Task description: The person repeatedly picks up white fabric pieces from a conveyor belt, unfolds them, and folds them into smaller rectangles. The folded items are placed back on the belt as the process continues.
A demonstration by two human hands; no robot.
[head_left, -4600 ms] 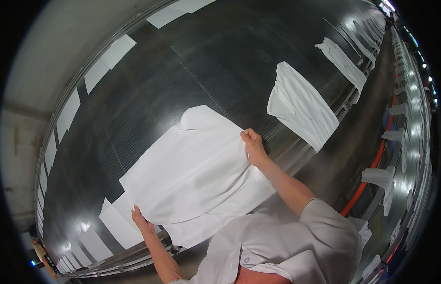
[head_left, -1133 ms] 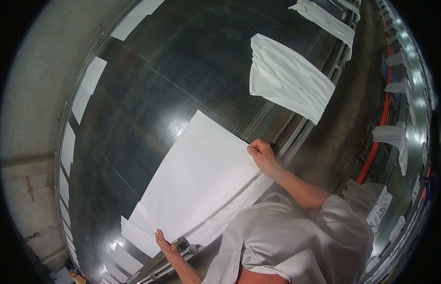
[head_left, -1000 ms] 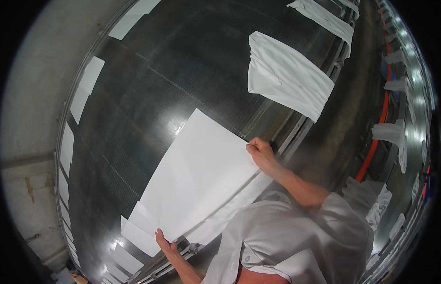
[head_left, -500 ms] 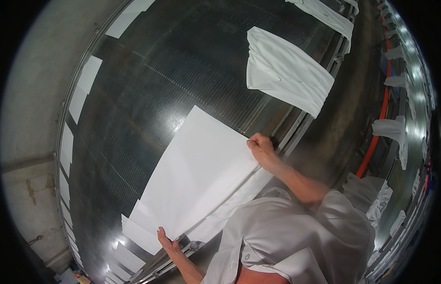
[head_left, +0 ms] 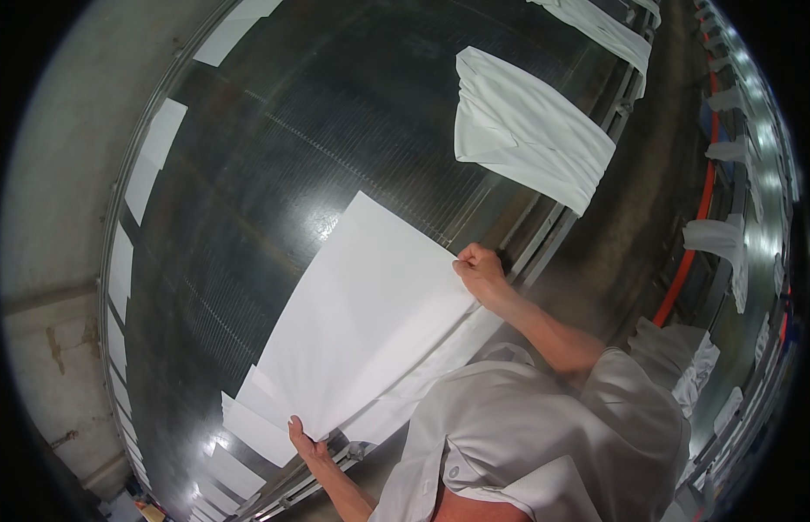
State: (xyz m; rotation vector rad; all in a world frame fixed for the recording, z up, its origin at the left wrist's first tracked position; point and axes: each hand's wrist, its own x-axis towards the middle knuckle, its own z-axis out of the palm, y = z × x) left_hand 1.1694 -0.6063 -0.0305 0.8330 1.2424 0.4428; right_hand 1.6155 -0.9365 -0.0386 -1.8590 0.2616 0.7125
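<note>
A smooth white cloth (head_left: 361, 304) lies spread at the near edge of the dark metal table (head_left: 248, 209). My right hand (head_left: 481, 271) is closed on its right near corner, the fingers curled in a pinch. At the opposite near corner, my left hand (head_left: 307, 440) grips the same cloth with the thumb on top; the other fingers are mostly hidden beneath. The near edge runs fairly taut between both hands. More white fabric (head_left: 392, 413) shows under that edge, and layers of white cloth (head_left: 257, 418) stick out beside my left hand.
A crumpled white cloth (head_left: 531, 130) hangs over the near rail farther right. White pieces (head_left: 153, 161) line the table's far edge beside a grey wall (head_left: 57, 191). To the right, across a dark aisle, an orange-red band (head_left: 683, 278) runs along another line with draped cloths (head_left: 718, 235).
</note>
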